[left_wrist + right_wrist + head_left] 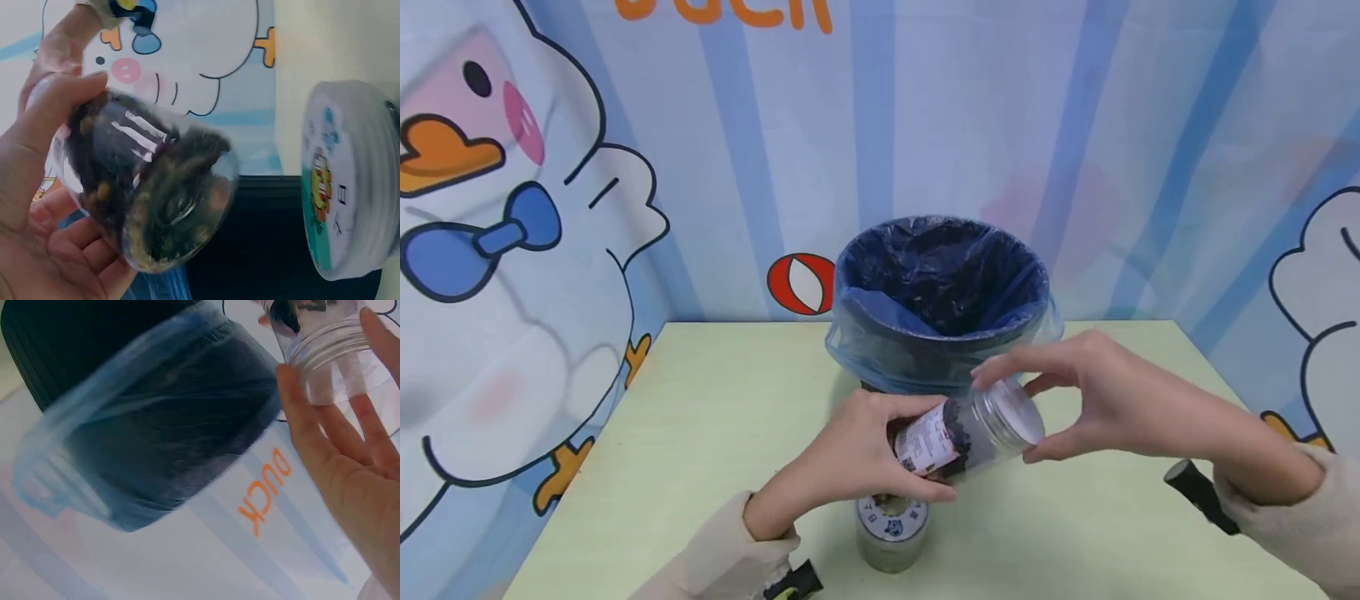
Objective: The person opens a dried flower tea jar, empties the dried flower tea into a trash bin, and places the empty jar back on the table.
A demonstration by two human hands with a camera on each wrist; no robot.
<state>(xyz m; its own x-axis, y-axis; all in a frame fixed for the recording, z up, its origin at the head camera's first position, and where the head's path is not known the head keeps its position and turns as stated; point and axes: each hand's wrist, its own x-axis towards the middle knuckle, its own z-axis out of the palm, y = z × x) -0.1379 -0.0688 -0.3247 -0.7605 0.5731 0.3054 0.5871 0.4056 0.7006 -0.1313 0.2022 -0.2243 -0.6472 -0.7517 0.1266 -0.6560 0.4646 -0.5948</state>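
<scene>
A clear plastic jar [928, 440] with a white label and dark dried contents is tilted above the table, its lid end up to the right. My left hand [859, 450] grips its lower body, the thumb below the label. At the clear lid [350, 378], my right hand [1101, 400] has its fingers and thumb curled about the rim. In the left wrist view the jar's base [181, 209] shows dark and yellowish pieces inside. Below the left hand stands a second, round container [891, 533] with a printed top, partly hidden by that hand.
Just behind the hands a trash bin [943, 354] stands on the pale table [737, 392], lined with a blue plastic bag [880, 310]. A cartoon-printed backdrop [790, 150] rises behind the table and along its sides.
</scene>
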